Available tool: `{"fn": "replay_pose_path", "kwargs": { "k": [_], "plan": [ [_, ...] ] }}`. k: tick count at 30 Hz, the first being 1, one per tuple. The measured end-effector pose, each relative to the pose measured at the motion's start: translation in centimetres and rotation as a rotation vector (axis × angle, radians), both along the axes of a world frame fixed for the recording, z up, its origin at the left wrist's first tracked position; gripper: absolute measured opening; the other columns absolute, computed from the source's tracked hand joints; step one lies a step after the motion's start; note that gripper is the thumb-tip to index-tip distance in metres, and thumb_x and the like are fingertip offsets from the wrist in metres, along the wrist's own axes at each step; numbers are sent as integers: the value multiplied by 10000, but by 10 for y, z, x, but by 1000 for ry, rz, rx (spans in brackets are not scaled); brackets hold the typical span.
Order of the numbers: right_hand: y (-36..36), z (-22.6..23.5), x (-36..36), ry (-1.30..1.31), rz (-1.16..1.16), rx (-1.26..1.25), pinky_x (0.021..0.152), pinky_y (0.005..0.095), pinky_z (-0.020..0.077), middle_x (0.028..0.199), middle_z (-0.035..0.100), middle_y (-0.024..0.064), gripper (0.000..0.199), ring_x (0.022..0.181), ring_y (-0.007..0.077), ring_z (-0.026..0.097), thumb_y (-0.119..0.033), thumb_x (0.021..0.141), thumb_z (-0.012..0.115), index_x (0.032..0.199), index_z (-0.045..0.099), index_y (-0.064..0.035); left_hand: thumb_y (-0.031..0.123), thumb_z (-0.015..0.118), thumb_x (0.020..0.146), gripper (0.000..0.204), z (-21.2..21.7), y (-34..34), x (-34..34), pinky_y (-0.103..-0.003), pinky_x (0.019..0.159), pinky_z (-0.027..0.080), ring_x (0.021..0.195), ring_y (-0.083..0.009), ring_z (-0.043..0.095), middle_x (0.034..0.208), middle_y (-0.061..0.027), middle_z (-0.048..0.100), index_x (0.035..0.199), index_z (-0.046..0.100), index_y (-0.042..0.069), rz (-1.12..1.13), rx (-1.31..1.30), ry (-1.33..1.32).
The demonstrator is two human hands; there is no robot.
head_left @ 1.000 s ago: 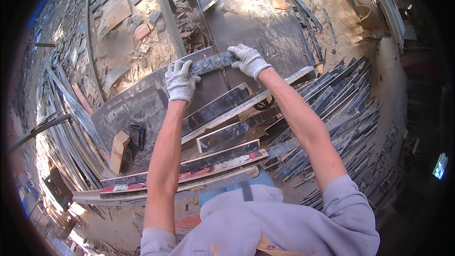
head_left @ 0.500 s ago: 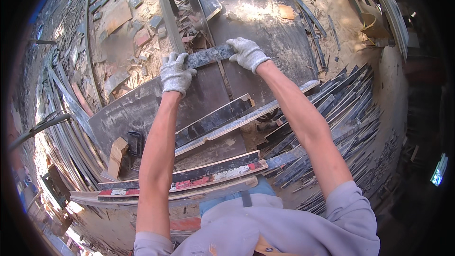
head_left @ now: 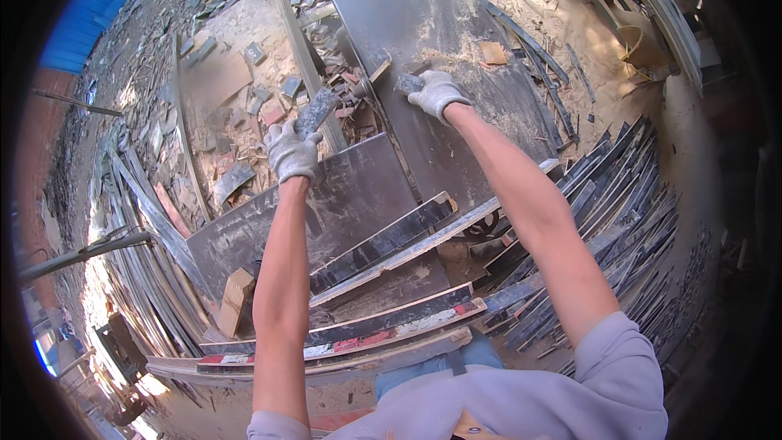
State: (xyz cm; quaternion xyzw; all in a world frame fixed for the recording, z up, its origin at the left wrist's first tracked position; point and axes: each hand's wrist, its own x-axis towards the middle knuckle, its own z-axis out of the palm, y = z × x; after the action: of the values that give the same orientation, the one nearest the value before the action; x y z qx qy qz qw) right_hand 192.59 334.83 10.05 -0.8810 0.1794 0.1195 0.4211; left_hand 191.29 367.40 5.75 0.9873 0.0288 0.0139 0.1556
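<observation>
Both my hands wear white knit gloves and reach forward over a dark sheet table (head_left: 456, 24). My left hand (head_left: 292, 151) grips a short dark grey strip piece (head_left: 316, 109) that points up and away. My right hand (head_left: 437, 94) grips a second, shorter dark piece (head_left: 407, 81). The two pieces are apart, with a narrow slot and what looks like a saw blade (head_left: 371, 85) between them. A large dark board (head_left: 358, 195) leans below my left hand.
Long dark strips (head_left: 391, 236) and red-edged battens (head_left: 366, 334) lie across in front of me. A heap of thin offcut strips (head_left: 619, 220) fills the right side. Broken scraps (head_left: 244, 106) litter the ground at left. A wood block (head_left: 236, 301) sits at lower left.
One second ago both hands held a single strip across the table. They pushed it forward, and now the hands are apart, each with a separate piece.
</observation>
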Motion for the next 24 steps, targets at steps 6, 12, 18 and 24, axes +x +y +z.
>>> {"fn": "replay_pose_path", "kwargs": {
  "k": [6,12,18,24],
  "plan": [
    [-67,86,-76,-379,-25,610,795,322,608,1040,777,128,374,963,188,748,-298,977,793,1237,698,-47,59,925,750,694,65,-87,-80,-468,939,529,1125,-343,619,1153,-136,632,1394,668,73,-452,-391,-308],
    [-66,104,-303,370,-228,609,534,280,573,883,795,91,401,576,121,693,-416,1002,765,1167,771,-50,116,952,741,945,86,-109,-214,-487,1101,494,1278,-368,573,1347,-154,573,1587,533,102,-650,-592,-40],
    [-386,149,-650,-837,-1236,706,803,365,621,1117,761,169,412,877,228,710,-277,1146,516,1349,656,53,286,893,862,853,32,25,-252,-518,1158,429,1373,-425,526,1477,-227,564,1585,490,80,-304,-131,28],
    [-223,94,-482,-216,-600,2,831,293,609,1100,785,74,317,941,158,749,-243,1041,749,1259,744,-13,443,938,773,972,24,98,-309,-514,1188,419,1409,-419,497,1504,-211,562,1562,509,73,-308,-40,259]
  ]
}}
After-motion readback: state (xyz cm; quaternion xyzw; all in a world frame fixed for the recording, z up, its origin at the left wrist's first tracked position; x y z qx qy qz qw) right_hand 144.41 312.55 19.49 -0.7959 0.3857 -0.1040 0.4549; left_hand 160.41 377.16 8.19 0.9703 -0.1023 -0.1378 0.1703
